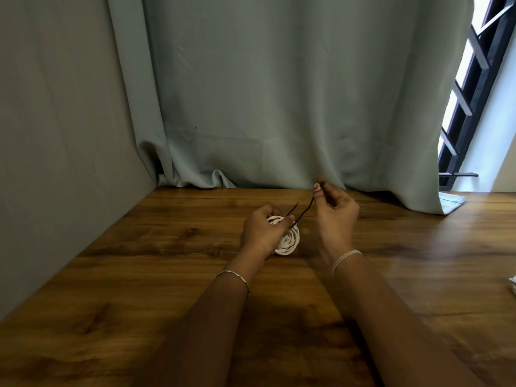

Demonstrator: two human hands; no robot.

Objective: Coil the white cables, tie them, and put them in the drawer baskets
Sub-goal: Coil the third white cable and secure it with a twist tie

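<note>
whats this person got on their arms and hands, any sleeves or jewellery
No sleeves show; both forearms are bare. The left hand has a thin silvery bracelet at its wrist. The right hand has thin pale bands looped round its wrist, like elastic bands. The nails seem painted: one fingernail on the right shows red and white.

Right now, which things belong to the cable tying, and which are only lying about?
Job: coiled white cable, dark tie, left hand gripping the coil, right hand pinching the tie.
Lying about: curtain, window grille, unclear white object at right edge of the table.
</note>
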